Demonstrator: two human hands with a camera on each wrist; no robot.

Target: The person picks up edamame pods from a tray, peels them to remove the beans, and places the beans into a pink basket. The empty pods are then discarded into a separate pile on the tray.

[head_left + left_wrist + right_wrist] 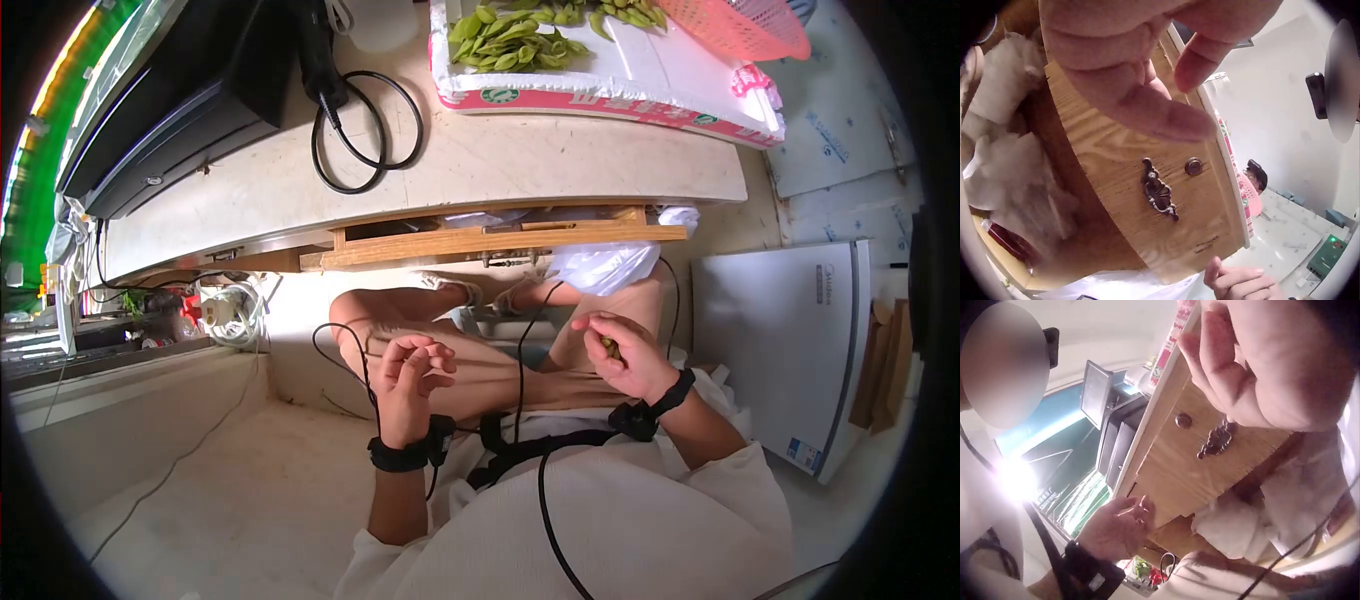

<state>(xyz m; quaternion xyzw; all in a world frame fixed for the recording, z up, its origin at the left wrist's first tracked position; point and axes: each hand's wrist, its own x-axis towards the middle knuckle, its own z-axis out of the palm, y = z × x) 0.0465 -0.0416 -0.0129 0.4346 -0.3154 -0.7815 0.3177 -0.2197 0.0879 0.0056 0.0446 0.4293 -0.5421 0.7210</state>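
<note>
Above the left thigh, my left hand (410,385) is raised with its fingers loosely bent and nothing between them. The left wrist view shows its thumb and fingers apart. My right hand (632,362) is over the right thigh, its fingers curled round a small green edamame pod (609,346); most of the pod is hidden by the fingers. In front of the right hand, a white plastic bag (605,266) hangs at the pulled-out wooden drawer (480,243). More edamame pods (510,42) lie in a pile on the white foam box (620,75) on the table.
A pink basket (740,25) stands on the box's far right. At the table's left are a black machine (190,110) and a looped black cable (350,188). A small fridge (775,340) stands to the right. Black cords (521,370) run across my lap.
</note>
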